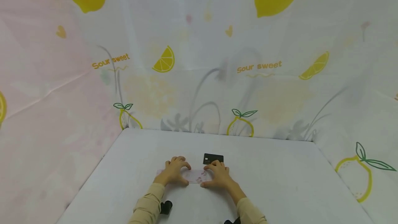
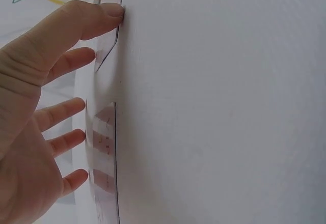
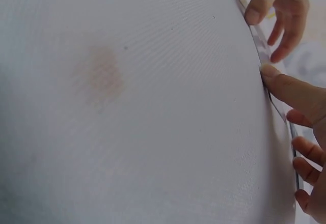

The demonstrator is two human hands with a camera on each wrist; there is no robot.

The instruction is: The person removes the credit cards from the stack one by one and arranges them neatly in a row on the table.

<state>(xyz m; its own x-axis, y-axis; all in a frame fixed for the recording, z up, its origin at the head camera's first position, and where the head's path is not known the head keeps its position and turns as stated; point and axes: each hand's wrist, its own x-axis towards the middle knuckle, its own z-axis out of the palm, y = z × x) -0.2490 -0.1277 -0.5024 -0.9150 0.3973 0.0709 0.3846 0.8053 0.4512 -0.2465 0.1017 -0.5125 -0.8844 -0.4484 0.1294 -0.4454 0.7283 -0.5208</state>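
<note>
A thin, flat pale pink strip with reddish print (image 1: 196, 175) lies crosswise on the white table between my two hands. My left hand (image 1: 174, 172) holds it with the thumb at the near long edge and the index fingertip at the far one. On the other side my right hand (image 1: 219, 176) grips it in the same way, its thumb (image 3: 293, 89) along the dark-looking near edge. Parts of the strip are hidden under both hands. In the left wrist view, a striped, red-marked section of the strip (image 2: 104, 155) shows beside the left hand's other fingers.
A black card with a chip (image 1: 212, 158) lies just beyond the right hand's fingers. Lemon-patterned cloth (image 1: 199, 96) hangs behind the table (image 1: 280, 175) and along its sides. Dark wrist gear (image 1: 166, 207) sits by the left sleeve.
</note>
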